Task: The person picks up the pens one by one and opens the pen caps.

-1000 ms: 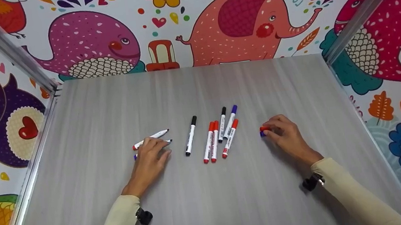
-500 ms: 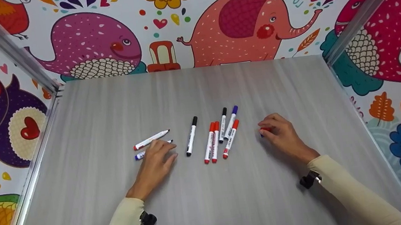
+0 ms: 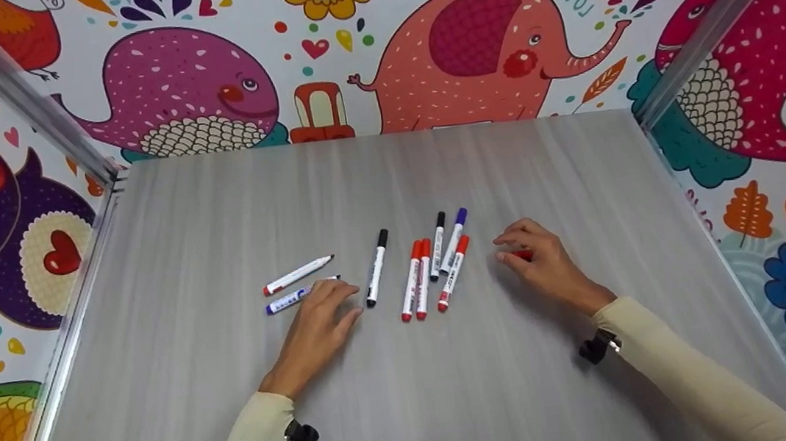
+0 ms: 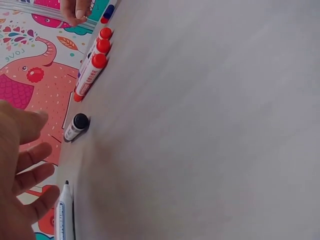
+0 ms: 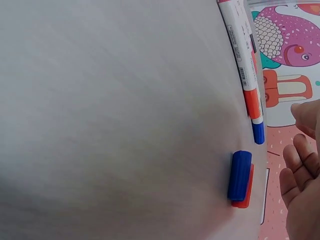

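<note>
In the head view, two uncapped white markers lie at the left: a red-ended one (image 3: 298, 274) and a blue-ended one (image 3: 289, 300). My left hand (image 3: 316, 325) hovers by the blue-ended marker and covers part of it; its fingers are spread and hold nothing. To its right lies a black-capped marker (image 3: 377, 268). Over at the right, my right hand (image 3: 546, 262) is above two loose caps, its fingers loosely bent and apart. A red cap (image 3: 524, 255) shows beneath it. The right wrist view has the blue cap (image 5: 240, 176) lying beside the red one, untouched.
Several capped markers lie mid-table: a red pair (image 3: 412, 281), another red one (image 3: 453, 273), a black one (image 3: 438, 249) and a blue one (image 3: 455, 235). Patterned walls with metal posts (image 3: 718, 21) border the grey table (image 3: 385, 414).
My left hand has drawn off the uncapped markers, moving right toward the black-capped one. The right hand has let go of the red and blue caps and shifted slightly left.
</note>
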### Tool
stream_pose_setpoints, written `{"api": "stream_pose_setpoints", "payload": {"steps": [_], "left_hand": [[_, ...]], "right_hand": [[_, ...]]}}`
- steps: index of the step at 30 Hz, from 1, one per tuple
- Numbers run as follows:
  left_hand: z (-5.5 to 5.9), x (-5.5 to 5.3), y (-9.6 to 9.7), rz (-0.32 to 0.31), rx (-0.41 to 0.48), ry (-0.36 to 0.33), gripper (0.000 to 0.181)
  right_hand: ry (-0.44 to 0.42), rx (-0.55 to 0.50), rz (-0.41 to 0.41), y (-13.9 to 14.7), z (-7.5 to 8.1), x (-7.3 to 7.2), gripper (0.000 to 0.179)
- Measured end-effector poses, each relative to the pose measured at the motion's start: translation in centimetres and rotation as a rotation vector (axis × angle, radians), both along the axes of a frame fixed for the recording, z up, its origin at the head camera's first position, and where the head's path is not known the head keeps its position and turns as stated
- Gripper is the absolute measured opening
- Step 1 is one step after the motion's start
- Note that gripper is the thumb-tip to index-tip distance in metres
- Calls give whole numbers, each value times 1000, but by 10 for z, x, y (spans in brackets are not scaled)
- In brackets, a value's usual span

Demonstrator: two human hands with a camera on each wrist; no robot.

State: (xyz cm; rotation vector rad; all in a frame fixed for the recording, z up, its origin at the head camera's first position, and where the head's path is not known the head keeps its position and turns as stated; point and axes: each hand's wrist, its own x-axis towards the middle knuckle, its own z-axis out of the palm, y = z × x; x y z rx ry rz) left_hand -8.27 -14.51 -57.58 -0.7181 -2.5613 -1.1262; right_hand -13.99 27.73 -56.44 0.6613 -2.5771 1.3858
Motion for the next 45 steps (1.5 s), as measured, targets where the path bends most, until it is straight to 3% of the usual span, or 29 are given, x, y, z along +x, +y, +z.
{"api": "stream_pose_setpoints", "payload": {"steps": [7,19,29,37,45], "left_hand": [[-5,0,5,-1,20,20,30],[-7,5,12,28,42,-50,36],[-11,6,16,42,81,-87,37],[-14,5,17,41,68,-63,39],[-16,9,18,51,80,-104,43]], "right_hand": [[44,-15,10,-7,1,-4,21],[11,60,48,-15,4,-6,20],[-12,38,89,-30,2,-9,22],[-12,-6,146,-44,-3,-15,25],[-56,17,152,-55,-3,-16,22]]}}
